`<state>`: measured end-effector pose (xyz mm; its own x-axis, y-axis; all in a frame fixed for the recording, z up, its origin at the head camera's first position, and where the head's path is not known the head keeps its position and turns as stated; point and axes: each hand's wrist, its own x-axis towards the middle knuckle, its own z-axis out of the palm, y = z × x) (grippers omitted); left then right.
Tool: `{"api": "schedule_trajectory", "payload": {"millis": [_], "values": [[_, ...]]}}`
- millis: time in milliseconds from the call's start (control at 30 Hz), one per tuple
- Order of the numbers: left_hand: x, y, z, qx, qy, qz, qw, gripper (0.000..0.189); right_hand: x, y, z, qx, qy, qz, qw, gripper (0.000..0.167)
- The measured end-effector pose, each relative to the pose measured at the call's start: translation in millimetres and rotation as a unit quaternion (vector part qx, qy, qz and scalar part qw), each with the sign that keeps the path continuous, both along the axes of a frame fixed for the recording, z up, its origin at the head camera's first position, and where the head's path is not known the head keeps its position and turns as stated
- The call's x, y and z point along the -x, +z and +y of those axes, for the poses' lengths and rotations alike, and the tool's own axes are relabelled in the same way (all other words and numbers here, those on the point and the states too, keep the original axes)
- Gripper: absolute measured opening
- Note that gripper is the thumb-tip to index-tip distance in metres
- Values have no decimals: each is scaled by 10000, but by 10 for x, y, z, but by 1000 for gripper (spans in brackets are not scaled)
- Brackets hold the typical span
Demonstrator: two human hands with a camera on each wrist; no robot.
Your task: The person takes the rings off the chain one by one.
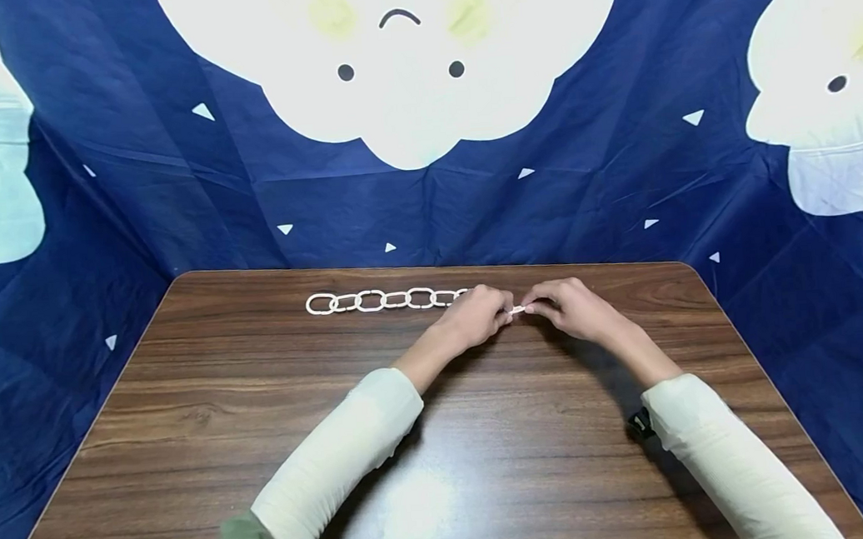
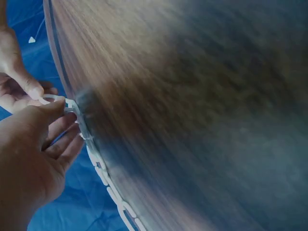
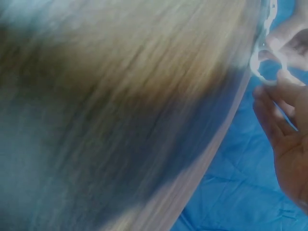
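A chain of white oval links (image 1: 396,294) lies along the far side of the table, with its right end running under my left hand (image 1: 476,315). Thumb and fingertips of that hand pinch a white link at this end, as the left wrist view also shows. From the other side my right hand (image 1: 571,306) pinches a white chain link (image 3: 253,65) between thumb and index finger. Both sets of fingertips are close together, partly covering the links between them. Several links (image 2: 111,196) trail off along the table edge in the left wrist view.
The brown wood-grain table (image 1: 186,412) has rounded far corners. Behind it and at both sides hangs a dark blue cloth (image 1: 366,199) with white clouds and small triangles. Pale sleeves (image 1: 338,435) cover both forearms.
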<state>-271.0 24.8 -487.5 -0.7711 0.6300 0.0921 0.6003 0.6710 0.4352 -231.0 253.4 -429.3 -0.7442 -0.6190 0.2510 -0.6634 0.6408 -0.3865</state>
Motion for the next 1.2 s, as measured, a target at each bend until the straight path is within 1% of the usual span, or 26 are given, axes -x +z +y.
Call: {"api": "schedule_trajectory", "payload": {"millis": [33, 100, 167, 200, 233, 300, 433, 467, 567, 667, 767, 867, 900, 1000, 1067, 1133, 1200], "values": [[20, -32, -14, -97, 38, -5, 9999, 7, -3, 10, -12, 17, -1, -18, 10000, 6], [37, -50, -47, -162, 111, -38, 9998, 6, -7, 23, -32, 42, -10, -48, 10000, 6], [89, -127, -71, -312, 126, 8, 9994, 6, -10, 33, -51, 50, -25, -81, 10000, 5], [103, -144, -81, -345, 115, 30, 9993, 6, -11, 35, -60, 56, -31, -97, 9999, 5], [52, -76, -102, -330, 133, 118, 9993, 6, -11, 38, -69, 65, -33, -101, 9999, 5], [84, -111, -124, -438, 79, 193, 9988, 6, -8, 40, -88, 100, -31, -105, 9999, 6], [104, -155, -166, -619, -7, 329, 9975, 5, -6, 44, -131, 211, 1, -26, 9998, 7], [173, -250, -166, -701, -61, 311, 9970, 6, -3, 42, -142, 236, 1, 10, 9997, 7], [165, -265, -198, -776, -53, 340, 9964, 4, 5, 29, -175, 314, 2, 120, 9994, 8], [148, -259, -242, -856, 72, 277, 9959, 4, 9, 18, -225, 407, -62, 133, 9991, 8], [132, -242, -278, -997, 202, 205, 9946, 4, 3, 18, -274, 537, -201, 26, 9984, 9], [117, -226, -307, -1183, 336, 73, 9924, 4, -10, 16, -320, 668, -477, -165, 9965, 11], [101, -198, -322, -1224, 369, -10, 9918, 4, -15, 17, -335, 733, -562, -244, 9954, 12], [92, -184, -348, -1434, 581, -142, 9878, 2, -28, 19, -377, 910, -909, -496, 9904, 13], [-17, -12, -369, -1513, 729, -279, 9854, 5, -36, 25, -402, 1082, -1093, -692, 9857, 13], [-122, 138, -386, -1594, 844, -314, 9831, 7, -33, 18, -429, 1286, -1259, -882, 9797, 13], [-231, 299, -413, -1602, 890, -412, 9822, 9, -37, 7, -456, 1434, -1370, -983, 9752, 14]]}}
